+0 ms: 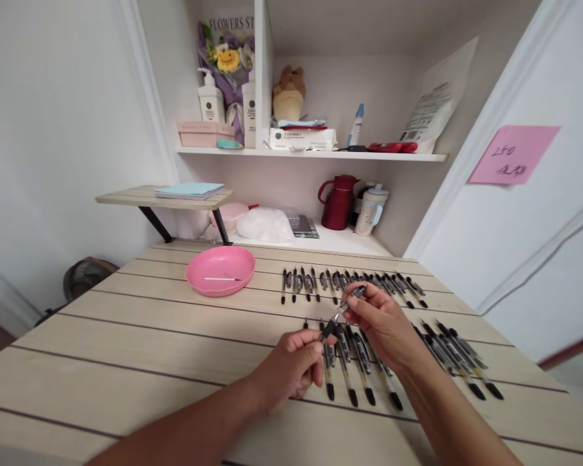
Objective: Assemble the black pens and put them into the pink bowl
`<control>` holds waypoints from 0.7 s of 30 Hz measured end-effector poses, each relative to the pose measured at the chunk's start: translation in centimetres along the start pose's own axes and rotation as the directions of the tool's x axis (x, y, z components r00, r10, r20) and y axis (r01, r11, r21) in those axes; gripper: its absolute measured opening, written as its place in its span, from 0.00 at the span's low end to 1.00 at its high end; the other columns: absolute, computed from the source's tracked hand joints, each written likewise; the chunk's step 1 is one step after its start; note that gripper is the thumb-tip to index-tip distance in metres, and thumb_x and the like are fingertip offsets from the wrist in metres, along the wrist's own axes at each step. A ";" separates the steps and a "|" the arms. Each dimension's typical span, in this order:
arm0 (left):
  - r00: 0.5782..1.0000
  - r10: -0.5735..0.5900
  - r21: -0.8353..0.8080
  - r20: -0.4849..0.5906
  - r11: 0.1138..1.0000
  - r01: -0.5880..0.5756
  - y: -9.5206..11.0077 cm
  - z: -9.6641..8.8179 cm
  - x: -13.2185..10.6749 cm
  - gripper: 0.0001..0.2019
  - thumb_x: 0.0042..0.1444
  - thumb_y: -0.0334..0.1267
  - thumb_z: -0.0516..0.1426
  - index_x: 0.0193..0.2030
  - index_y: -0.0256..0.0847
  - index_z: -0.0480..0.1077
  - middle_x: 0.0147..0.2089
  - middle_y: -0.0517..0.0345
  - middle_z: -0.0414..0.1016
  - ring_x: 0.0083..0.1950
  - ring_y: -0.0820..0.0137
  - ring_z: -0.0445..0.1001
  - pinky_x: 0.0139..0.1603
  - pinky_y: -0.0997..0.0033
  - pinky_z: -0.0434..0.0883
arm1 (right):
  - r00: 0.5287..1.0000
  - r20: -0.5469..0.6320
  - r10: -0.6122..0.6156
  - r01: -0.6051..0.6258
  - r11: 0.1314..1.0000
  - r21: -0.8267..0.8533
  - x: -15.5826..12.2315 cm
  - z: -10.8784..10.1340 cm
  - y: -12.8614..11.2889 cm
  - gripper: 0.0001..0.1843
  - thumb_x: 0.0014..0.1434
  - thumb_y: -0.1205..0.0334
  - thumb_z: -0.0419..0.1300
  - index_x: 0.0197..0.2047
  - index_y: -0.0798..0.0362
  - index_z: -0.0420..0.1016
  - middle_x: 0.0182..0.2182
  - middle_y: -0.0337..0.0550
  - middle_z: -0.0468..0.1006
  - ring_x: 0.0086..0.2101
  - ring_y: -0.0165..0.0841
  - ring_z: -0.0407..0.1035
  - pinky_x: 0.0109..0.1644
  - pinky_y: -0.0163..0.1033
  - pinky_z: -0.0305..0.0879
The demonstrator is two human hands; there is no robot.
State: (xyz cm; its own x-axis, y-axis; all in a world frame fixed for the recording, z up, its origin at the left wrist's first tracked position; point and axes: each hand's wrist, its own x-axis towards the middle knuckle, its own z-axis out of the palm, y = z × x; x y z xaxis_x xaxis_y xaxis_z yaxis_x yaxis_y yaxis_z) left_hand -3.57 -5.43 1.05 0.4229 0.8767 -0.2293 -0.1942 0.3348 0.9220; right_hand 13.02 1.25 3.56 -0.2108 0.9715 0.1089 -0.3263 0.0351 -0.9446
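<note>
Pinching a pen (328, 329) by its dark grip, the left hand (296, 362) holds it above the worktop (140, 343) in the head view, the tip slanting up and to the right. The right hand (381, 320) pinches a short, dark, shiny piece (354, 298), apparently a cap, between thumb and fingers. Pen tip and piece are very near each other; whether they touch is impossible to tell. Beneath and around the hands lies a near row of pens (350, 378), partly hidden by the right hand and forearm. Beyond it runs a back row of pens (284, 286), with short dark pieces lying between many of them. Left of that row sits a pink tray (194, 279), a thin white stick (221, 279) lying inside. Behind, a red jug (339, 204) stands just beside a pale cup (369, 212), under a shelf (311, 154).
</note>
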 end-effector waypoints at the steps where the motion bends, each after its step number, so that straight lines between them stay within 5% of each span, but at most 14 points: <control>1: 1.000 -0.003 0.003 0.005 1.000 0.003 0.0 0.0 0.0 0.20 0.54 0.43 0.50 0.51 0.35 0.62 0.18 0.67 0.62 0.12 0.84 0.45 0.14 0.79 0.42 | 1.000 -0.015 0.001 -0.001 1.000 -0.009 0.0 -0.1 0.1 0.12 0.44 0.61 0.65 0.34 0.51 0.70 0.26 0.34 0.68 0.24 0.23 0.62 0.31 0.32 0.61; 6: 1.000 0.001 0.017 0.029 1.000 -0.001 -0.2 0.0 0.0 0.18 0.55 0.43 0.49 0.50 0.36 0.63 0.18 0.67 0.62 0.12 0.84 0.45 0.14 0.79 0.44 | 0.998 -0.062 -0.008 0.007 1.000 -0.019 -0.1 -0.6 0.3 0.14 0.42 0.58 0.66 0.34 0.52 0.72 0.26 0.34 0.69 0.23 0.23 0.63 0.29 0.32 0.61; 15: 0.999 0.028 0.041 0.033 0.999 -0.030 -0.2 0.1 0.2 0.16 0.55 0.42 0.49 0.47 0.35 0.63 0.18 0.67 0.62 0.12 0.84 0.45 0.13 0.79 0.42 | 0.982 0.155 0.111 -0.076 0.974 -0.215 -1.1 -0.1 1.0 0.13 0.44 0.56 0.64 0.32 0.53 0.71 0.21 0.34 0.68 0.22 0.26 0.65 0.27 0.32 0.58; 21: 0.992 0.109 0.265 -0.064 0.960 -0.088 -0.5 0.1 0.4 0.14 0.55 0.43 0.48 0.37 0.34 0.67 0.19 0.65 0.64 0.13 0.83 0.48 0.15 0.79 0.47 | 0.971 0.184 0.156 -0.122 0.975 -0.185 -1.5 0.4 1.9 0.11 0.43 0.58 0.65 0.29 0.52 0.69 0.20 0.33 0.68 0.23 0.26 0.66 0.28 0.32 0.59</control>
State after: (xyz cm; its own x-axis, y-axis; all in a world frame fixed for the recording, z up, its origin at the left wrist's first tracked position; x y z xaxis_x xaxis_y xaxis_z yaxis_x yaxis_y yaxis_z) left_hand -3.26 -5.29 0.49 0.3413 0.9283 -0.1472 0.0111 0.1526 0.9882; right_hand 12.33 -0.25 1.75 -0.4248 0.9052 0.0152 -0.1223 -0.0408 -0.9917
